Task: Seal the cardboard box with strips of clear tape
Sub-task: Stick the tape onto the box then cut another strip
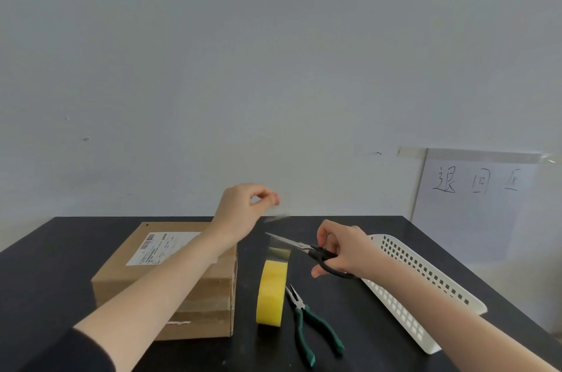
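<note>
A pale bare wall (273, 67) stands behind a black worktop (45, 280). The brown cardboard box (206, 289) sits at the left and a white perforated plastic tray (419, 262) at the right. Between them a yellow tape roll (271, 292) stands on edge beside green-handled pliers (307, 320). The right hand (340, 247) grips black-handled scissors (299, 245), blades at the clear tape strip (278, 216), which the left hand's (240, 213) fingers pinch above.

Green-handled pliers (299, 308) flat on black table (45, 280); white perforated tray (425, 280) at right; handwritten sign (474, 189) taped to wall (273, 52).
</note>
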The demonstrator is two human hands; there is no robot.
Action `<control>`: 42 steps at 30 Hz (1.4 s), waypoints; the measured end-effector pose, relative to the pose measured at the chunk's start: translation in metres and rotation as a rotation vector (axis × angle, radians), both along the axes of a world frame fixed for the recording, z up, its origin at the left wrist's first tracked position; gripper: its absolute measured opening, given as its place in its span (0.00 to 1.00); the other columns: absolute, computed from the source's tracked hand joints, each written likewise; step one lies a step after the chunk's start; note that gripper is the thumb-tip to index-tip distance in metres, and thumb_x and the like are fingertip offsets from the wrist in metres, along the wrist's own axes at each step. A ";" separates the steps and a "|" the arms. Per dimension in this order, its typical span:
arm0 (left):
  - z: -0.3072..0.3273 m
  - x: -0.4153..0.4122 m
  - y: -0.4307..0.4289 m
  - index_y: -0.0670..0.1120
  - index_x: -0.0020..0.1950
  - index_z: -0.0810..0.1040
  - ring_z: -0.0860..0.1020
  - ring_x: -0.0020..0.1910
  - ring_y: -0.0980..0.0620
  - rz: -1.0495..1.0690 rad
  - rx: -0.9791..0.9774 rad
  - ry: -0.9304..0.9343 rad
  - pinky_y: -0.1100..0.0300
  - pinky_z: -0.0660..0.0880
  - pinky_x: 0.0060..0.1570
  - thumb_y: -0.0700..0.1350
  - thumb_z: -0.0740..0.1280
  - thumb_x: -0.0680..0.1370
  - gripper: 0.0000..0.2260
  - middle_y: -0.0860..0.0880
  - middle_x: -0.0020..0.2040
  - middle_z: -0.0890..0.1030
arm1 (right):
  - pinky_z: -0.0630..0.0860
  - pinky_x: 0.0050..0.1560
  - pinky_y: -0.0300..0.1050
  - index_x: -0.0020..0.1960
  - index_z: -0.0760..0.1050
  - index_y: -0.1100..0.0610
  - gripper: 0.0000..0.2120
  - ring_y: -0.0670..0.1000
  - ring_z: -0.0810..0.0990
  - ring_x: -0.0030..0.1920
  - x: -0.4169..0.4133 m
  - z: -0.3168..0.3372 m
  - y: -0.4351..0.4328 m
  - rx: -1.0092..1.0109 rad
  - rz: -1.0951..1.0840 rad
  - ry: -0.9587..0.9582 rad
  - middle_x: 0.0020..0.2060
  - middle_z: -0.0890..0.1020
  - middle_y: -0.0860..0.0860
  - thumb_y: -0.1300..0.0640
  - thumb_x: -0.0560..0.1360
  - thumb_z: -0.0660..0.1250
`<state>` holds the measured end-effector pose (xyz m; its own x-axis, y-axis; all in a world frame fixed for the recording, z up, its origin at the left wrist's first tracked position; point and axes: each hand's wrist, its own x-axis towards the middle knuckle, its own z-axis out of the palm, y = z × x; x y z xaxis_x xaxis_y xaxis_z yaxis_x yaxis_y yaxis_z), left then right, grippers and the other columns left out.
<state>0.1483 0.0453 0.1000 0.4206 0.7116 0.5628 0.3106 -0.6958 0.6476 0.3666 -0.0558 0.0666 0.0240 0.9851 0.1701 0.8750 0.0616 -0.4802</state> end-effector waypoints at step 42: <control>-0.042 -0.122 0.026 0.57 0.41 0.82 0.79 0.44 0.58 0.290 -0.169 -0.015 0.55 0.76 0.45 0.52 0.68 0.77 0.07 0.57 0.41 0.83 | 0.68 0.34 0.42 0.44 0.78 0.58 0.24 0.48 0.71 0.29 0.034 -0.109 0.006 -0.129 -0.090 0.411 0.34 0.82 0.58 0.53 0.52 0.82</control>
